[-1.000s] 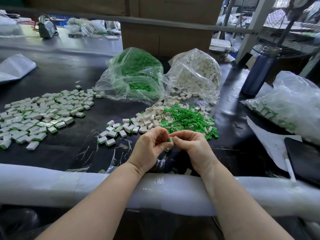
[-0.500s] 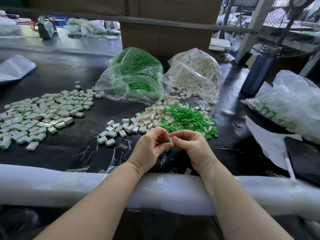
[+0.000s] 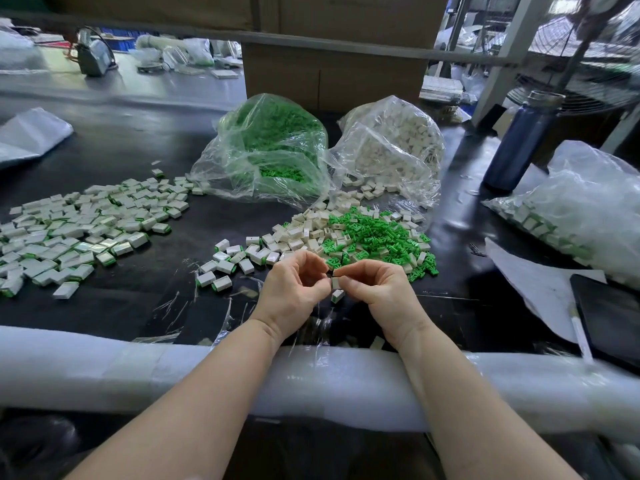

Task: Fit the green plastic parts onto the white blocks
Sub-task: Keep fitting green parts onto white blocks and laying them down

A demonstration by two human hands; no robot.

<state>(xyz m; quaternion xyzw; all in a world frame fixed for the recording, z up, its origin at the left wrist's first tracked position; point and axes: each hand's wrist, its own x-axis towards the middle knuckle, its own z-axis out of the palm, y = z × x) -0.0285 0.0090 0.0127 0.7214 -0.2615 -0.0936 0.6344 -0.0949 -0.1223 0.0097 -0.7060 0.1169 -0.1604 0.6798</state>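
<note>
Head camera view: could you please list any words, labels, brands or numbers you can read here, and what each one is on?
None can be read.
Blue bottle: no label shows.
Cardboard box: plain face, no print.
Papers on the far bench: too small and blurred.
White block between the hands: no marking visible.

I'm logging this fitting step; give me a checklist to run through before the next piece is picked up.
1. White block pinched between left hand and right hand: ok.
2. Green part fully seated in it: cannot tell, fingers hide it.
3. Loose green parts near the hands: ok.
4. Empty white blocks beside them: ok.
5. Finished pile kept apart on the left: ok.
6. Stray block lying under the hands: not ok.
</note>
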